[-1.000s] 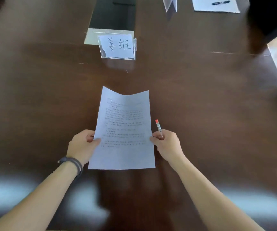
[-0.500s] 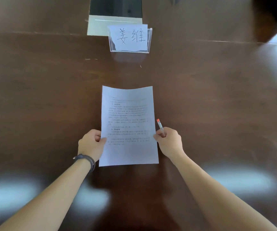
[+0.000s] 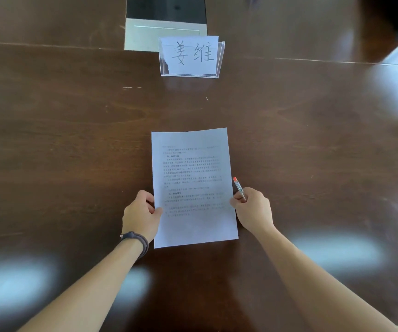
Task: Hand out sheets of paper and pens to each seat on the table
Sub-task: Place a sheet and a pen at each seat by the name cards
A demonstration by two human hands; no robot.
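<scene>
since a second ago the sheet of paper [image 3: 194,188] has flattened from a curl onto the tabletop [image 3: 73,140], squared below the name card [image 3: 191,56]. left hand [image 3: 141,215] pinches its edge; right hand [image 3: 253,210] pinches the other edge (pen [image 3: 239,188] tucked in). pen placement looks next.
</scene>
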